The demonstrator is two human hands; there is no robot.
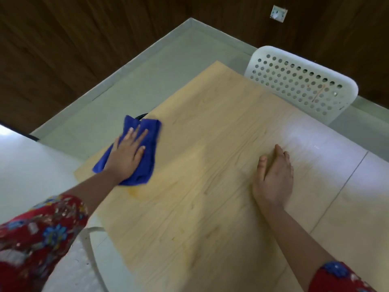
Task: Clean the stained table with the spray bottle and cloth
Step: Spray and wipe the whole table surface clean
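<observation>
Closest to me are two red flowered sleeves (37,234), both cut off by the frame's lower edge, the right one showing only at its cuff. Beside the left sleeve stands a white near chair (92,258), blurred and mostly out of view. One pale wood-grain bench (189,228) runs away from the person, its right part washed out by glare. Two hands are on it. The right hand (273,178) lies flat on the bare wood with fingers straight and together, grasping nothing. Over at the bench's left edge there is one yellowish stain (134,191), faint and soft-edged, touching the near hem of the single blue cloth (147,165). The left hand (126,157) presses down on that cloth with fingers spread and straight, palm hiding its middle. Just behind the cloth a dark curved thing (141,116) peeks out; I cannot tell what it is. Past the bench's far side stands a second white far chair (301,81), its back pierced with round holes, its seat hidden. Beyond lies grey floor (168,60), and on the dark wooden wall sits one socket plate (279,13), too small to read.
</observation>
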